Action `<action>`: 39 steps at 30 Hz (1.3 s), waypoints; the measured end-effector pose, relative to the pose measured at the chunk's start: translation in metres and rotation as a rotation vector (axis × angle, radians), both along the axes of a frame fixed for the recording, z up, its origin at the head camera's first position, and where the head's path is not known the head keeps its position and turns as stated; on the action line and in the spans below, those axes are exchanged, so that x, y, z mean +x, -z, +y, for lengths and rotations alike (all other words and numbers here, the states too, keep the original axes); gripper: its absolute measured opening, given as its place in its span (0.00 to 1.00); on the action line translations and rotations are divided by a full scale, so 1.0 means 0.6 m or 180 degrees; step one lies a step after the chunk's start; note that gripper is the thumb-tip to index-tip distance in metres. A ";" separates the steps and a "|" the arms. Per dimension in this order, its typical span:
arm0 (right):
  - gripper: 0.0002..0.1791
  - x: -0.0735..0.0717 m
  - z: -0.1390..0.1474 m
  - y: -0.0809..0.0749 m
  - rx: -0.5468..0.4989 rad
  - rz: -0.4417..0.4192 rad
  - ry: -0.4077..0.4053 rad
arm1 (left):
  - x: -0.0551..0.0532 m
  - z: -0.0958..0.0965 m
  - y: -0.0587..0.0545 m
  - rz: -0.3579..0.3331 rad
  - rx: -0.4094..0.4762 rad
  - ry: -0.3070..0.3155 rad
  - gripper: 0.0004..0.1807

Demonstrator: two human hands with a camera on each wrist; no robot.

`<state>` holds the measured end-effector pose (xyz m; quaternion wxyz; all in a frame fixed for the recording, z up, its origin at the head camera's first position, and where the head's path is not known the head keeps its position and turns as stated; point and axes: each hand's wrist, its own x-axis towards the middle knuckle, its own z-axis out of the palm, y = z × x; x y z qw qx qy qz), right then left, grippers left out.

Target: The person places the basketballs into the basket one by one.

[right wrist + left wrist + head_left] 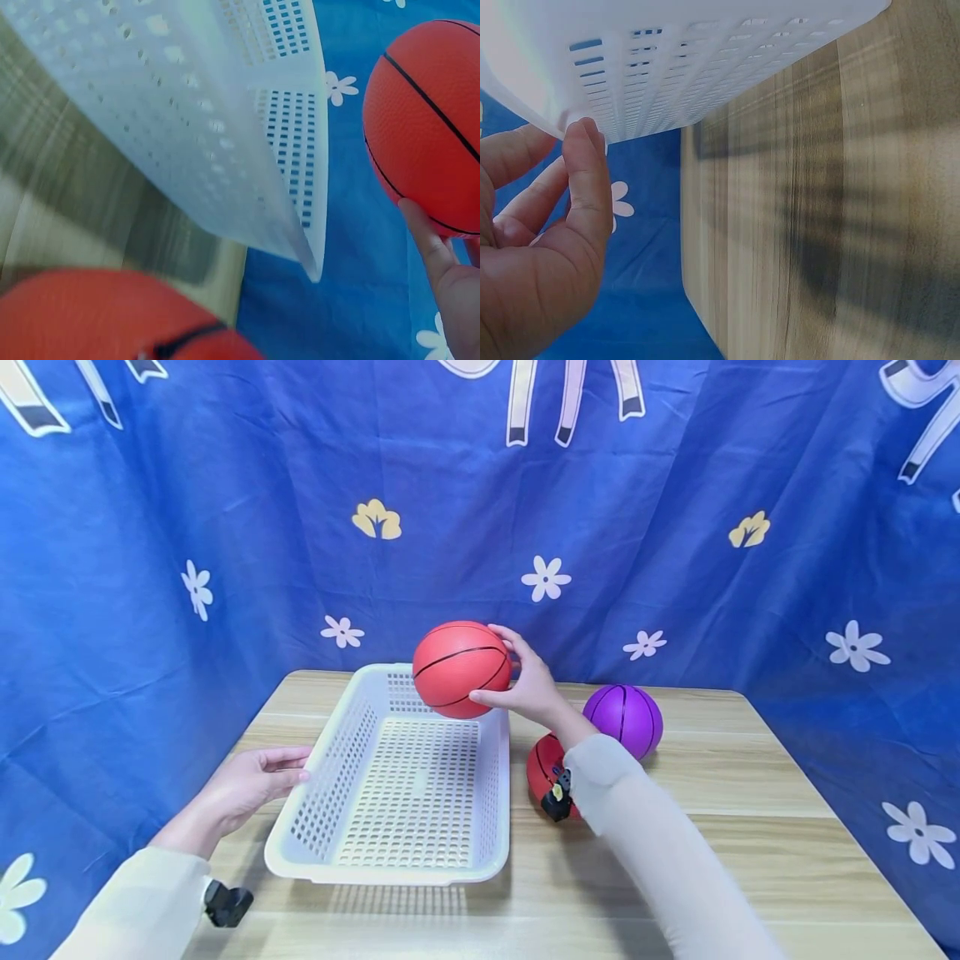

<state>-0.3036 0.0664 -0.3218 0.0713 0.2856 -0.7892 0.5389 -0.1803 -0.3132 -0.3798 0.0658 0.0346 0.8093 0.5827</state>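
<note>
My right hand [528, 681] grips a red toy basketball [457, 668] with black seams, fingers and thumb spread round its right side. That ball is up above the far right corner of a white plastic basket [495, 852], and in the right wrist view it appears beside the basket's rim. My left hand [255, 785] is at the basket's left rim, and in the left wrist view the thumb and fingers [585, 172] pinch its edge. Perforated walls and floor show in the basket, with no ball in it.
A second red ball [542, 768] lies on the wooden table [720, 827] right of the basket, partly hidden by my right wrist. Behind it sits a purple ball [626, 720]. A blue patterned curtain [450, 560] hangs behind the table and along its sides.
</note>
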 end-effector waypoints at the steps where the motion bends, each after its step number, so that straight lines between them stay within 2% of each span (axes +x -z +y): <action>1: 0.49 -0.001 -0.007 0.000 -0.0001 -0.0016 0.0006 | 0.000 0.000 0.000 -0.0001 0.0000 -0.0002 0.30; 7: 0.48 -0.007 -0.046 0.005 -0.0009 -0.0113 0.0064 | -0.001 -0.002 0.001 0.0000 0.0030 -0.0001 0.30; 13: 0.49 -0.010 -0.078 0.011 0.0118 -0.0202 0.0150 | 0.001 0.001 -0.001 -0.0003 -0.0024 -0.0037 0.30; 22: 0.49 -0.015 -0.124 0.029 0.0260 -0.0488 0.0263 | 0.003 0.003 -0.004 -0.0002 -0.0038 -0.0042 0.30; 34: 0.49 -0.021 -0.156 0.061 0.0316 -0.0648 0.0300 | 0.003 0.002 -0.001 0.0075 -0.0121 -0.0051 0.30; 39: 0.48 -0.022 -0.168 0.077 0.0479 -0.0657 0.0315 | 0.004 0.002 0.002 0.0069 -0.0168 -0.0064 0.30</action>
